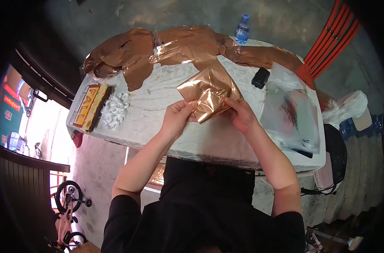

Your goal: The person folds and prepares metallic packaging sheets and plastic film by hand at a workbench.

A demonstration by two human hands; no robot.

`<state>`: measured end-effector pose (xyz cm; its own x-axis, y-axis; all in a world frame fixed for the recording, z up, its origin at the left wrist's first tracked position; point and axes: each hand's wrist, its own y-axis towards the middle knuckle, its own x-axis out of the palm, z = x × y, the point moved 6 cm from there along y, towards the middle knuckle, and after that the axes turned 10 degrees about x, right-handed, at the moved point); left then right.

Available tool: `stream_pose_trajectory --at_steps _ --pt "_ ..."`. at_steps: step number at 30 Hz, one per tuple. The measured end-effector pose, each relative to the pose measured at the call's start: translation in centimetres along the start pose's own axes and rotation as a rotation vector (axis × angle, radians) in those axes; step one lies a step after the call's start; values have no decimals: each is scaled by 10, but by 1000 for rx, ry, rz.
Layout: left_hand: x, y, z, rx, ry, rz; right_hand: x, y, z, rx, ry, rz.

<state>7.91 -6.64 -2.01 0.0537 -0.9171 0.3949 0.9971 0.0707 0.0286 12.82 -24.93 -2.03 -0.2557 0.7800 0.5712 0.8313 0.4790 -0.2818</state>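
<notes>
A folded, shiny copper-coloured foil balloon (213,90) is held flat above the middle of the table. My left hand (178,118) pinches its lower left edge between thumb and fingers. At its right edge, my right hand (241,114) grips the foil with the thumb on top. More flat copper foil balloons (185,44) lie spread along the far side of the table, partly overlapping the upper end of the held one.
On the table (145,114), white plastic curls (115,110) lie beside a yellow-lettered pack (91,107) at left. At right are a black object (260,78) and clear plastic bags (289,114). A water bottle (242,29) stands at the far edge.
</notes>
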Motion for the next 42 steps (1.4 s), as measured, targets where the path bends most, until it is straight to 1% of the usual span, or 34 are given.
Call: stream_pose_trajectory --at_steps 1,3,5,6,8,10,12,13,15,16,18,22,25,27,28,30,32,34,35,37,39,40,42 --pt "1 3 -2 32 6 -8 -2 -1 -2 -1 -4 5" --pt "5 5 -4 63 10 -20 -6 -1 -4 24 92 -25" --pt "9 6 -3 93 89 -31 -15 3 -2 3 57 -13" --pt "10 6 -3 90 88 -45 -15 3 -3 -14 24 -6" --pt "5 4 -3 82 221 -46 -15 4 -3 -44 30 -9" --pt "7 1 0 75 234 -47 -14 3 -5 -64 36 -16" --pt "7 -1 2 81 276 -51 -9 1 -4 23 54 -103" --pt "6 -1 0 77 277 -55 -7 -1 -4 22 56 -100" --pt "3 0 0 128 211 -45 2 -3 -8 -9 88 -179" --pt "2 -1 1 128 212 -46 2 -4 -9 -10 90 -179" --pt "3 -4 1 60 122 -62 5 -6 -8 22 67 -247" --pt "-2 -12 3 52 103 -87 9 -7 -8 34 48 -291" --pt "-6 -16 8 108 163 -76 14 -9 -11 31 23 -306" --pt "-9 -19 17 204 290 -119 13 -10 -16 -44 -200 -265" --pt "-11 -19 19 199 291 -116 12 -10 -16 -40 -196 -264" --pt "-14 -18 26 231 359 -110 0 -7 -18 -70 -303 -94" --pt "-15 -19 29 233 379 -99 -4 -5 -19 -58 -351 -49" --pt "-20 -19 32 315 458 -72 -5 -7 -20 -48 -393 1" --pt "-18 -19 32 311 459 -82 -3 -8 -20 -46 -396 -20" --pt "-20 -20 34 334 482 -25 -2 -10 -19 -42 -393 -39" --pt "-18 -22 37 331 506 -44 3 -11 -20 -106 -394 -151" --pt "-17 -23 39 333 528 -60 1 -10 -19 -104 -391 -151" --pt "-18 -24 39 323 542 -70 1 -10 -18 -86 -420 -218"
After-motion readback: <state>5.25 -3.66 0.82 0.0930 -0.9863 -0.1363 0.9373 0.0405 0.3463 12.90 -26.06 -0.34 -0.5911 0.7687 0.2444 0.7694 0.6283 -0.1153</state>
